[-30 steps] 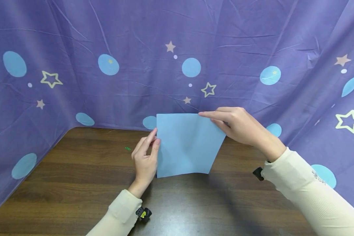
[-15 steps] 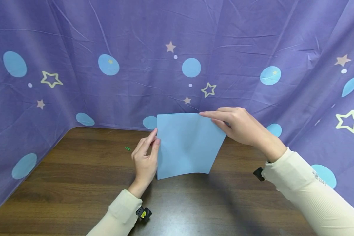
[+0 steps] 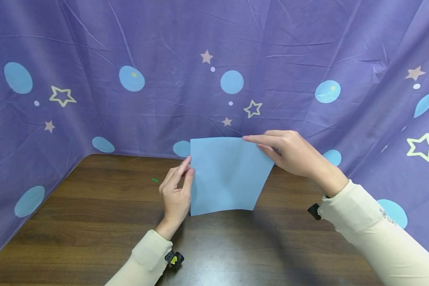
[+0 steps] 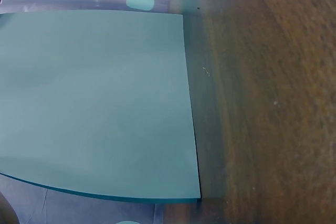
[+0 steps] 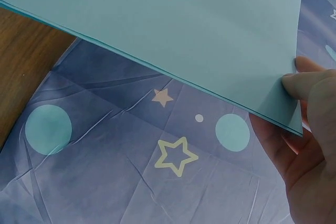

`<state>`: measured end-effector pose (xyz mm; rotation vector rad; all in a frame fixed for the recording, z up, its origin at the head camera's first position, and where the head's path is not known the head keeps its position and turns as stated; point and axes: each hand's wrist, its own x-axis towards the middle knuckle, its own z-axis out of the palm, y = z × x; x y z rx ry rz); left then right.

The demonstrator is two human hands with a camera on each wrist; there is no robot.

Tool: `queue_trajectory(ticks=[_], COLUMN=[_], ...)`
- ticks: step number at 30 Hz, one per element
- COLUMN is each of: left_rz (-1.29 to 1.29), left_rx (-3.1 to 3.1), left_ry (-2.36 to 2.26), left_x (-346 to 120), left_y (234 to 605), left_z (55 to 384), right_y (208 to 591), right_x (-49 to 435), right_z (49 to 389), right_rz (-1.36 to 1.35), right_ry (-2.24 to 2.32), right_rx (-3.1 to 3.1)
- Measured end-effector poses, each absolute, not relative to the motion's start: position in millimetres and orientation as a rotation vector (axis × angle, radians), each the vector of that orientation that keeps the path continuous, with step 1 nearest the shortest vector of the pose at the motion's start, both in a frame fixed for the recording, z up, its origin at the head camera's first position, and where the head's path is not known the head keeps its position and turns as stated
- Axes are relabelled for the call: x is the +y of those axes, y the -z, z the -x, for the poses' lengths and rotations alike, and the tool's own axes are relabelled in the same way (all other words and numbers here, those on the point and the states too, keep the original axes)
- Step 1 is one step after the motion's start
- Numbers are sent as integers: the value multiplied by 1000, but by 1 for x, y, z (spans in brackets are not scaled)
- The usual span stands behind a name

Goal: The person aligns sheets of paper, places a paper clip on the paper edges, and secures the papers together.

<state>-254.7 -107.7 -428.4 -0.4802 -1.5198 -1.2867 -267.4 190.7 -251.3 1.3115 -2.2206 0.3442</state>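
Note:
In the head view, light blue paper (image 3: pixel 225 174) stands nearly upright over the table, bowed a little along its lower edge. Doubled edges in the right wrist view show more than one layer. My left hand (image 3: pixel 175 194) holds the left edge, thumb tip on the near face. At the upper right corner my right hand (image 3: pixel 293 153) pinches the paper, its index finger lying along the top edge. The right thumb (image 5: pixel 310 85) presses on one face in the right wrist view, with other fingers behind. The left wrist view shows mostly the paper's broad face (image 4: pixel 94 98).
A small green paper clip (image 3: pixel 155 180) lies on the brown wooden table (image 3: pixel 93 222), left of the left hand. Purple cloth (image 3: pixel 164 79) with stars and blue dots hangs behind and at both sides. Each wrist carries a small black device.
The paper's lower left corner dips slightly, then rises again. A thin gap between layers at the top left edge, seen half a second ago, has closed. Both hands stay almost still.

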Motion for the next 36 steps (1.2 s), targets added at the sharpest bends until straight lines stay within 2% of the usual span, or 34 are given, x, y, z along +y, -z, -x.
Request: queue_trajectory(ticks=[36], left_rz=[482], left_rx=[-1517], left_ry=[1299], left_x=[-108], left_y=[428], left_z=[256], right_y=[250], right_x=[191], right_z=[267], right_rz=[-1313], right_ry=[-356], right_rx=[-2227])
